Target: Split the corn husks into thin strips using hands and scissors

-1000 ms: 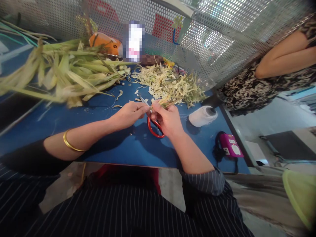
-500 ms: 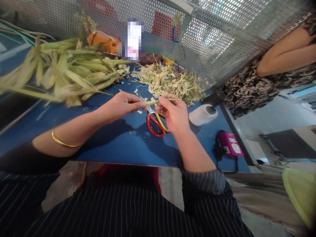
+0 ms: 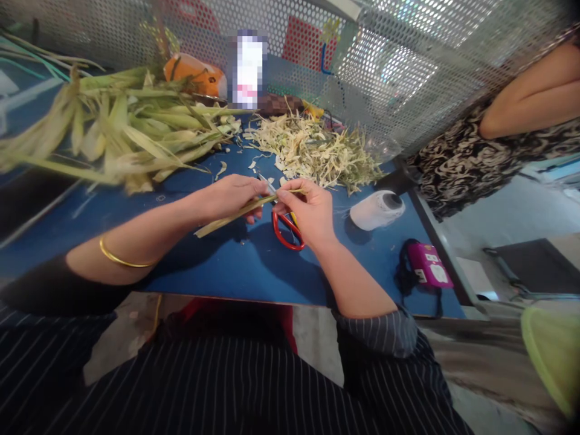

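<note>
A narrow folded strip of corn husk (image 3: 226,221) runs slantwise between my hands, its loose wide end hanging down to the left below my left wrist. My right hand (image 3: 312,211) pinches the strip near its thin end, between thumb and fingertips. Close by on the left, my left hand (image 3: 238,194) has its fingers closed round the same strip; part of the grip is hidden. Scissors (image 3: 289,234) with one red and one yellow handle lie on the blue table (image 3: 208,272) under my right hand, which covers most of the yellow handle.
A heap of green corn husks (image 3: 136,133) lies at the left, shredded husk pieces (image 3: 308,148) at the back middle. A white thread cone (image 3: 377,210) and a purple box (image 3: 429,266) with a black strap stand right. Behind is a perforated metal screen (image 3: 376,78); a person's arm (image 3: 534,96) shows beyond.
My right hand has moved slightly left and down, covering more of the scissors. The husk strip now sticks out past my left hand toward the lower left; before, it showed only between the hands.
</note>
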The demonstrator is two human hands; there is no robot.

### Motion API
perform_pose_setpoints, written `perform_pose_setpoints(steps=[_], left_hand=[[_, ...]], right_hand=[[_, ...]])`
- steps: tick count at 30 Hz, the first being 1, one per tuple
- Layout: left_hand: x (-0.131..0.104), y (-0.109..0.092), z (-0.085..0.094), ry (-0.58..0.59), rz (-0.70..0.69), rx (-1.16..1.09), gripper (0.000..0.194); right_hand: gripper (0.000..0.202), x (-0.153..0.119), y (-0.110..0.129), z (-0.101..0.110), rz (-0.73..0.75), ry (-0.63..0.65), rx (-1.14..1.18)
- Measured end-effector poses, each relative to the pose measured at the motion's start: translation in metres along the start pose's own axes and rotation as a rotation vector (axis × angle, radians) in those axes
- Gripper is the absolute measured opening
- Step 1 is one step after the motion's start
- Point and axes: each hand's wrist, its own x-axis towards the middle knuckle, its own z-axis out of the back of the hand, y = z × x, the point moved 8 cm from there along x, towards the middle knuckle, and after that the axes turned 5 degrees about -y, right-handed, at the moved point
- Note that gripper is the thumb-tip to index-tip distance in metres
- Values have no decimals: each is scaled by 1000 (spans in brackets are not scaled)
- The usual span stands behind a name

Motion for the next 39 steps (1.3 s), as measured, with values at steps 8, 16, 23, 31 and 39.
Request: perform_pose_setpoints(steps=[8,16,23,31,39], left_hand=[[-4,-12,-6,-73,-237,169,27],[-4,-10,-3,-70,-281,312,27],[-5,-11,-5,-22,-303,384,19],[-19,-27,-10,-233,-542,830,22],[-8,-16,2,-127,-305,376,24]], right_hand=[[12,0,-4,-2,-70,44,30],[14,0,-6,-5,-119,127,62],[16,-1,-10,-5,-131,115,38],[19,-1,-14,-6,-165,99,87],[26,4,-3,-7,-71,245,120]])
